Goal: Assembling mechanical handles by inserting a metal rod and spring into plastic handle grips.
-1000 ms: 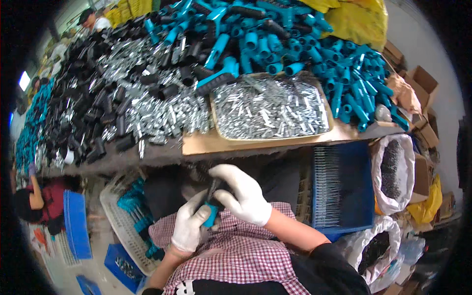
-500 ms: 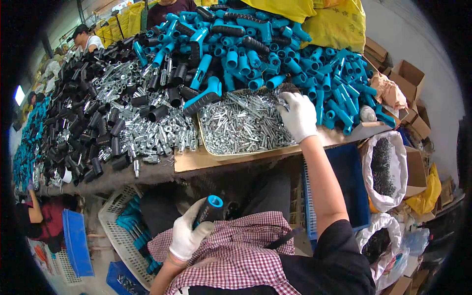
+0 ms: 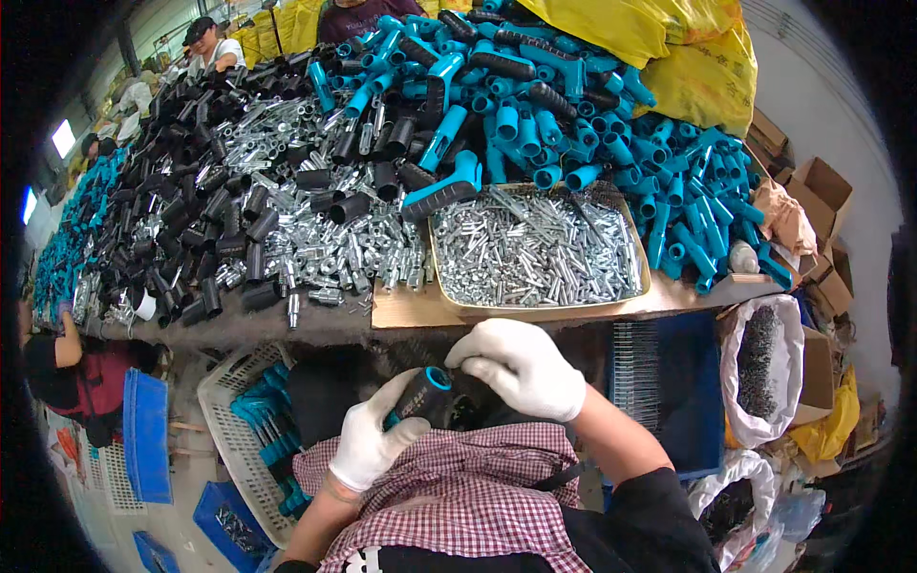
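My gloved left hand [image 3: 371,441] is wrapped round a black handle [image 3: 416,401] with a teal ring at its open end, which points up and to the right over my lap. Close beside that end is my gloved right hand [image 3: 523,368], its thumb and fingers pinched together. Whatever small thing it may hold is hidden. Just beyond, on the bench edge, a shallow tray [image 3: 646,277] is filled with small silvery metal pins [image 3: 535,250].
Teal tool housings [image 3: 525,129] are heaped behind the tray. Black sleeves [image 3: 191,239] and silvery metal parts [image 3: 344,244] cover the bench to the left. A white crate [image 3: 222,420] and a blue crate [image 3: 683,401] flank my lap. White sacks [image 3: 788,382] stand right. Other people work leftward.
My right hand has come back from the pin tray to the handle's open end, its fingers pinched. The left hand still grips the handle. The whole view has shifted slightly.
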`<state>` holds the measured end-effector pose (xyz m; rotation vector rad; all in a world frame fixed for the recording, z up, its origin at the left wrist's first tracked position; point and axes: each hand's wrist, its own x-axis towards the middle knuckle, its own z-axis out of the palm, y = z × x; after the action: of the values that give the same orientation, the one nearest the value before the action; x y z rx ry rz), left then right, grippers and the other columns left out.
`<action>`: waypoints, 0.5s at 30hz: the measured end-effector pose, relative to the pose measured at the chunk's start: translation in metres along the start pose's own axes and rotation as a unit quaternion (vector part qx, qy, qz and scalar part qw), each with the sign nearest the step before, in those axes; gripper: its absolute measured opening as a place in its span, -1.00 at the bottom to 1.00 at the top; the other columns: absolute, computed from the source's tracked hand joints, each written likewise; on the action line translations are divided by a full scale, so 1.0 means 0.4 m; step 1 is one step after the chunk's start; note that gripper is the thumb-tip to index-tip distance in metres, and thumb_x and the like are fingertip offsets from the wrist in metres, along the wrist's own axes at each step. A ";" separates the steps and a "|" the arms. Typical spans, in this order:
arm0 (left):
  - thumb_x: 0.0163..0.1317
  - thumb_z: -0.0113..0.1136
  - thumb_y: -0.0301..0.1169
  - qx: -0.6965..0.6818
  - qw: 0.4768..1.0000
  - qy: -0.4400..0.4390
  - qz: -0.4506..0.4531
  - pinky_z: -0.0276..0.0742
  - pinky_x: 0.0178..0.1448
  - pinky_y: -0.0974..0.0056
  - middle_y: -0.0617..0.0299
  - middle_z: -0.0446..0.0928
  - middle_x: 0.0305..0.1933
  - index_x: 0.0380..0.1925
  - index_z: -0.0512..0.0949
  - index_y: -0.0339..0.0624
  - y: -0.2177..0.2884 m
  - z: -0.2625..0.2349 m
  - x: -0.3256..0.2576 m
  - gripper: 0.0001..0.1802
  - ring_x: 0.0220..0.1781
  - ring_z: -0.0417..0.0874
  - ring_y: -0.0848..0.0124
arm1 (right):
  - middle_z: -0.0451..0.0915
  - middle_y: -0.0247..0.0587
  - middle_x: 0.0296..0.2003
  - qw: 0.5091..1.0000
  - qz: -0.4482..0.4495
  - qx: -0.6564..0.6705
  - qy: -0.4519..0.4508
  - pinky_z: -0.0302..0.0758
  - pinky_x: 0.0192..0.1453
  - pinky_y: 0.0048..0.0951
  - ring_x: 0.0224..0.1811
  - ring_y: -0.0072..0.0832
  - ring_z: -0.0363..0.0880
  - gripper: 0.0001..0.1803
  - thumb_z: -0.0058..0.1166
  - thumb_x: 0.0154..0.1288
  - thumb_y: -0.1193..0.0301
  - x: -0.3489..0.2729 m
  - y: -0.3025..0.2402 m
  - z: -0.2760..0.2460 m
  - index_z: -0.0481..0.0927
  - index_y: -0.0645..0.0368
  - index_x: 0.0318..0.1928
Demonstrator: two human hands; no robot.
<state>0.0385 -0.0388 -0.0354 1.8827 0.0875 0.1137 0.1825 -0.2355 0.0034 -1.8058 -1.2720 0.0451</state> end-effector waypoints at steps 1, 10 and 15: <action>0.14 0.31 0.20 0.037 0.999 -0.003 0.039 0.58 -0.07 0.29 -0.01 0.66 -0.20 0.21 0.44 -0.33 0.005 -0.006 0.002 -0.12 -0.15 0.72 0.32 | 0.60 -0.14 -0.33 1.000 0.007 0.008 0.020 0.53 -0.11 -0.20 -0.23 -0.13 0.60 -0.88 0.12 0.23 0.45 0.003 -0.006 0.016 0.61 0.12 -0.21; 0.05 0.29 0.31 0.039 0.996 0.073 0.035 0.58 0.01 0.25 -0.08 0.66 -0.11 0.19 0.44 -0.38 -0.026 -0.023 -0.037 -0.01 -0.03 0.73 0.22 | 0.63 -0.05 -0.16 0.989 -0.005 0.120 -0.086 0.52 0.05 -0.20 -0.08 -0.06 0.60 -0.61 0.01 0.41 0.12 0.072 -0.006 0.065 0.60 0.19 -0.07; -0.13 0.32 0.40 -0.123 0.988 0.095 0.000 0.39 -0.42 0.49 0.31 0.54 -0.43 0.22 0.38 -0.44 -0.064 -0.018 -0.042 0.17 -0.51 0.47 0.64 | 0.60 -0.08 -0.14 0.913 -0.022 -0.401 0.076 0.48 0.06 -0.17 -0.04 -0.08 0.54 -0.66 0.19 0.16 0.35 0.294 0.134 -0.087 0.62 0.10 -0.03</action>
<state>0.0210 -0.0261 -0.0582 1.6214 0.1954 0.2907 0.2942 -0.1708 0.0392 -2.3945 -1.3126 -0.7297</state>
